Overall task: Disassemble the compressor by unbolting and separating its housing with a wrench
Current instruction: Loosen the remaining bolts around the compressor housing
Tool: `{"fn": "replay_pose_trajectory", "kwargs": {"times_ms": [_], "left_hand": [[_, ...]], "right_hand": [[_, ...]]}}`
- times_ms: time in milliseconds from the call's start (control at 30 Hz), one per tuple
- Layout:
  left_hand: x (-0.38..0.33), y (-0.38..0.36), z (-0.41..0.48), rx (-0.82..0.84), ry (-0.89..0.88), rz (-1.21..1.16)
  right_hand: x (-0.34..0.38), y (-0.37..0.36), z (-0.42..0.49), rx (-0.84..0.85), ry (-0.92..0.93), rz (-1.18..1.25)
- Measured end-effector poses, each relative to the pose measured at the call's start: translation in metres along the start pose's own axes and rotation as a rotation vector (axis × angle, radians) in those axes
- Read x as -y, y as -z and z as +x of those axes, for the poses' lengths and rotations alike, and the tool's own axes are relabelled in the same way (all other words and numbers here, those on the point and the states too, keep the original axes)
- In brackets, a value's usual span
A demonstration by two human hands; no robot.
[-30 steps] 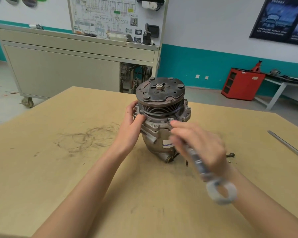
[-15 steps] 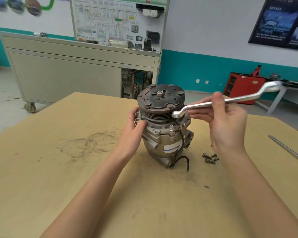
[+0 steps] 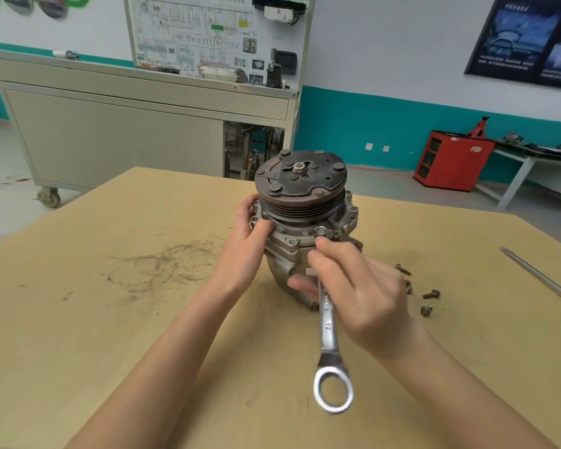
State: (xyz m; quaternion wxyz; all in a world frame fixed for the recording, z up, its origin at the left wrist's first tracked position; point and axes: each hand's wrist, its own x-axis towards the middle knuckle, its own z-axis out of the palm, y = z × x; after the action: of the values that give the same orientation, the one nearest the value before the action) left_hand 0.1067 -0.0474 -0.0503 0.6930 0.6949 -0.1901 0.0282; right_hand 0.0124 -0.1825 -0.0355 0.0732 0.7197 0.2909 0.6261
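Compressor [image 3: 300, 202] upright on counter [image 3: 143, 319]; lower housing hidden behind right hand [image 3: 360, 293]. Left hand [image 3: 243, 251] fingers [image 3: 263, 226] grip flange [image 3: 292, 243]. Right hand fingers [image 3: 327, 247] grip wrench [image 3: 329, 332]; far end at flange bolt [image 3: 320, 231], seating unclear. Loose bolts [image 3: 429, 294] beside; rod [image 3: 538, 280] cut by frame edge.

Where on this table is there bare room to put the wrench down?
Widest bare patch: the table left of the left hand and compressor, bearing only dark scuff marks. The near strip between the forearms, below the wrench, is bare too. Crowded: right of the right hand, loose bolts, then a long metal rod.
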Motion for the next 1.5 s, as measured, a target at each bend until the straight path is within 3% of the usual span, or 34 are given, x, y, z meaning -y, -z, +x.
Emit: {"fn": "replay_pose_trajectory", "kwargs": {"times_ms": [67, 100, 167, 233, 333, 400, 533, 633, 700, 833, 900, 967, 1067, 1267, 1500], "left_hand": [[0.001, 0.0, 0.0, -0.007, -0.008, -0.006], [0.001, 0.0, 0.0, -0.007, -0.007, -0.003], [0.001, 0.001, 0.0, 0.005, -0.001, -0.003], [0.001, 0.001, 0.001, 0.012, 0.008, -0.01], [0.001, 0.0, 0.001, 0.008, 0.016, -0.011], [0.001, 0.001, 0.0, 0.007, 0.02, -0.004], [0.0, 0.001, 0.001, 0.009, 0.023, 0.002], [0.001, 0.001, 0.001, 0.006, 0.028, -0.002], [0.001, 0.0, 0.001, 0.014, 0.024, -0.003], [0.001, -0.001, 0.001, 0.003, 0.003, 0.002], [0.001, -0.001, 0.002, -0.004, 0.002, 0.0], [0.002, -0.001, 0.002, 0.001, -0.002, 0.002], [0.003, 0.0, 0.003, -0.002, -0.01, 0.007], [0.001, 0.0, 0.001, 0.004, -0.004, 0.006], [0.004, 0.001, 0.004, 0.0, -0.008, -0.003]], "right_hand": [[-0.004, -0.001, -0.002, -0.019, -0.118, 0.129], [-0.006, 0.0, -0.003, -0.035, -0.268, 0.309], [-0.015, 0.003, -0.002, -0.085, -0.741, 0.792], [-0.037, 0.0, 0.002, -0.032, -1.165, 1.116], [-0.068, -0.009, 0.007, 0.164, -1.376, 1.28], [-0.074, -0.016, 0.011, 0.168, -1.417, 1.351], [-0.074, -0.015, 0.017, -0.118, -1.386, 1.41], [-0.066, -0.001, 0.024, -0.223, -1.209, 1.156], [-0.05, 0.008, 0.024, -0.185, -0.983, 0.933], [-0.023, 0.021, 0.015, 0.029, -0.351, 0.36], [-0.018, 0.021, 0.012, 0.039, -0.111, 0.171], [-0.016, 0.019, 0.011, 0.002, -0.11, 0.136], [-0.016, 0.014, 0.014, -0.035, -0.278, 0.265], [-0.024, -0.002, 0.001, 0.272, -0.411, 0.12], [-0.019, -0.011, -0.001, 0.225, -0.579, 0.204]]}}
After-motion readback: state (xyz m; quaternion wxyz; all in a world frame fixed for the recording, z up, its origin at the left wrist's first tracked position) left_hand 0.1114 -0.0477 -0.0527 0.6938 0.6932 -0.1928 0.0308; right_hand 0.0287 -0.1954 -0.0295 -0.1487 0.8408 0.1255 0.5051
